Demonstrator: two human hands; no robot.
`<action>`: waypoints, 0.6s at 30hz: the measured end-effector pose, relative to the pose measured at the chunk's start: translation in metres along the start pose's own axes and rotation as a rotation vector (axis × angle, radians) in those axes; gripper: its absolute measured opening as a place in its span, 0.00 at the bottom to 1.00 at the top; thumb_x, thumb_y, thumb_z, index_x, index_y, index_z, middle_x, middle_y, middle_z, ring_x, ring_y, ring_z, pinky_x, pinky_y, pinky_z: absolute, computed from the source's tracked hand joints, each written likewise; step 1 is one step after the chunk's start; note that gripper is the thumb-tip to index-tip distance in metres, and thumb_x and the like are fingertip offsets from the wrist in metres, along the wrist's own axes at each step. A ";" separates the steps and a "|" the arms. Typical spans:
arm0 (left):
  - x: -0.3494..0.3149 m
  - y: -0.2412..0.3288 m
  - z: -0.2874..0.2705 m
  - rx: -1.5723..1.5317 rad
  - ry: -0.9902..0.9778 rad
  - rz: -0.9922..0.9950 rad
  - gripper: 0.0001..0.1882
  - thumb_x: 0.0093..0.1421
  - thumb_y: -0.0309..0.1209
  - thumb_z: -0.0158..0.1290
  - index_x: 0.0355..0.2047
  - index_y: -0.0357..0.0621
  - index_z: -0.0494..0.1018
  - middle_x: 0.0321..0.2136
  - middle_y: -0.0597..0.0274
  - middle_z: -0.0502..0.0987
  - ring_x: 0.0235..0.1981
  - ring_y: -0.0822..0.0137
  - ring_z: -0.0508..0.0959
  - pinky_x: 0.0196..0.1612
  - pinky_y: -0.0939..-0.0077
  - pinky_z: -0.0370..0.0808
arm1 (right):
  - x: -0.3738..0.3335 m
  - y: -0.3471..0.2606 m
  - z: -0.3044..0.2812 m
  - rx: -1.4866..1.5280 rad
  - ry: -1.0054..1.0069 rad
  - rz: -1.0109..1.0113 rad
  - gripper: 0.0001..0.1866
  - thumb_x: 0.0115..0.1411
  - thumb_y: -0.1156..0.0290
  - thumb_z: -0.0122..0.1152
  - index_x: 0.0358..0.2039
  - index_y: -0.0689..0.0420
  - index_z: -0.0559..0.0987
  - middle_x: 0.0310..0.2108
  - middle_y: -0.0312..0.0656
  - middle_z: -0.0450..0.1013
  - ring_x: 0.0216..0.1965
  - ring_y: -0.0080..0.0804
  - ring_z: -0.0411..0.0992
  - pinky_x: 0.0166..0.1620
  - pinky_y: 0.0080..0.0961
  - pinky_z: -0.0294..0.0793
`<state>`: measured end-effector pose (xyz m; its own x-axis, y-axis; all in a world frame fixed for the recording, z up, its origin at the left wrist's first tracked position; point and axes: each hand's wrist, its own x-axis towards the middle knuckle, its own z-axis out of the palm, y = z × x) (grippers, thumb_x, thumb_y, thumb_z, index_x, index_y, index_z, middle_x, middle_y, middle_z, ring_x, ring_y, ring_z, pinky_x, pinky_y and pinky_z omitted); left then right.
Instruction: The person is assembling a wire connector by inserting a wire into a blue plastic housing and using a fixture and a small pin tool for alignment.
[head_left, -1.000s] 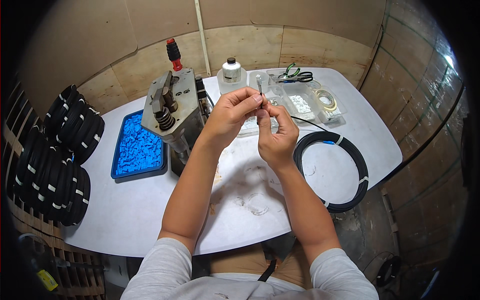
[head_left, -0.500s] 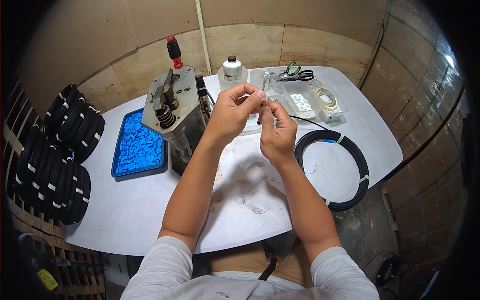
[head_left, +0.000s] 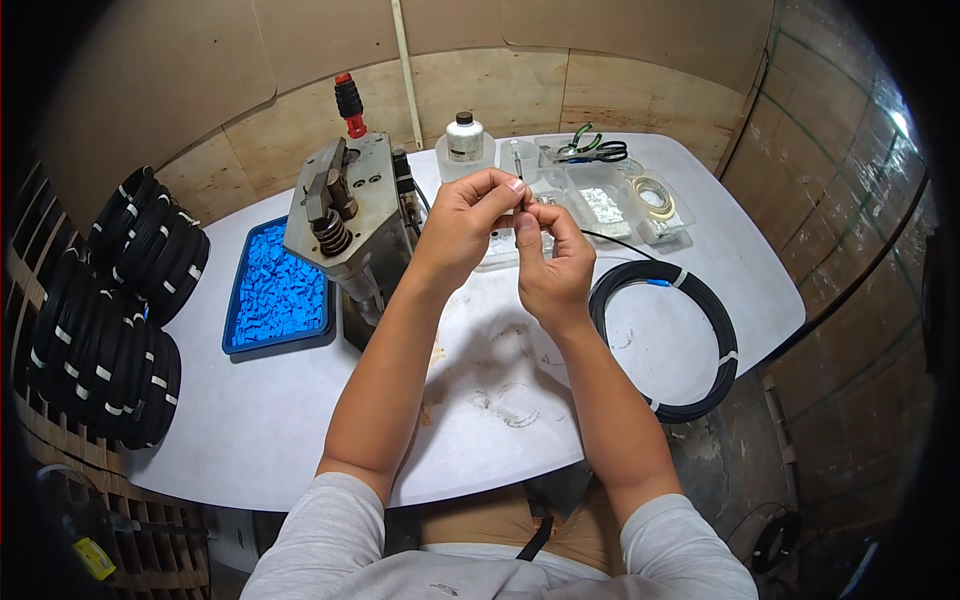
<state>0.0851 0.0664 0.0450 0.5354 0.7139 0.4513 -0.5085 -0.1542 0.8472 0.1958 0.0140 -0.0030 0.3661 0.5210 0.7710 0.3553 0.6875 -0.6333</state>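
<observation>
My left hand (head_left: 462,230) and my right hand (head_left: 555,265) meet above the middle of the table, fingertips close together. Between the left thumb and forefinger is a pinched black cable end, with a slim pale fitting (head_left: 517,160) pointing up past the fingers. The right thumb and forefinger close on the cable just below, hiding part of it. From behind the right hand a black cable (head_left: 618,243) runs to a large black cable coil (head_left: 724,325) lying at the right, tied with white bands and showing a blue piece on its inner edge.
A metal press (head_left: 325,245) with a red-and-black handle stands left of my hands, beside a blue tray (head_left: 285,348) of small blue parts. Behind are a white bottle (head_left: 465,140), scissors (head_left: 607,152) and a tape roll (head_left: 655,200). Bundled black coils (head_left: 105,370) sit far left.
The slim fitting above the left fingers has shifted slightly left and stands more upright. My fingers have adjusted slightly around the cable; both arms are nearly still.
</observation>
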 end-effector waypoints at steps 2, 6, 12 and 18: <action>0.001 -0.001 -0.001 0.003 0.014 -0.030 0.09 0.63 0.31 0.51 0.31 0.37 0.75 0.30 0.63 0.77 0.32 0.75 0.75 0.39 0.80 0.74 | 0.000 0.000 0.000 -0.022 0.009 -0.048 0.07 0.62 0.71 0.58 0.35 0.62 0.77 0.29 0.40 0.76 0.31 0.25 0.73 0.38 0.22 0.72; 0.000 0.000 -0.001 -0.015 0.032 -0.046 0.10 0.63 0.32 0.51 0.31 0.38 0.75 0.29 0.64 0.77 0.32 0.75 0.75 0.39 0.79 0.74 | -0.001 -0.004 -0.001 0.022 0.002 0.012 0.07 0.62 0.71 0.58 0.35 0.63 0.77 0.30 0.40 0.77 0.32 0.23 0.73 0.39 0.21 0.72; 0.000 0.001 0.001 -0.073 0.036 -0.093 0.07 0.63 0.31 0.50 0.34 0.42 0.74 0.32 0.65 0.75 0.36 0.73 0.75 0.42 0.74 0.72 | -0.001 -0.002 -0.001 0.073 -0.021 0.114 0.08 0.63 0.71 0.58 0.36 0.63 0.77 0.29 0.35 0.74 0.31 0.18 0.69 0.38 0.17 0.69; 0.001 0.000 -0.003 -0.167 0.039 -0.097 0.08 0.63 0.33 0.51 0.32 0.42 0.75 0.29 0.66 0.75 0.34 0.73 0.75 0.40 0.75 0.72 | -0.001 -0.002 0.000 0.101 -0.066 0.118 0.08 0.64 0.71 0.57 0.37 0.63 0.77 0.28 0.31 0.71 0.30 0.15 0.65 0.35 0.14 0.66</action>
<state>0.0832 0.0694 0.0449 0.5622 0.7464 0.3562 -0.5628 0.0297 0.8261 0.1945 0.0119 -0.0025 0.3421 0.6307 0.6966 0.2236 0.6654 -0.7122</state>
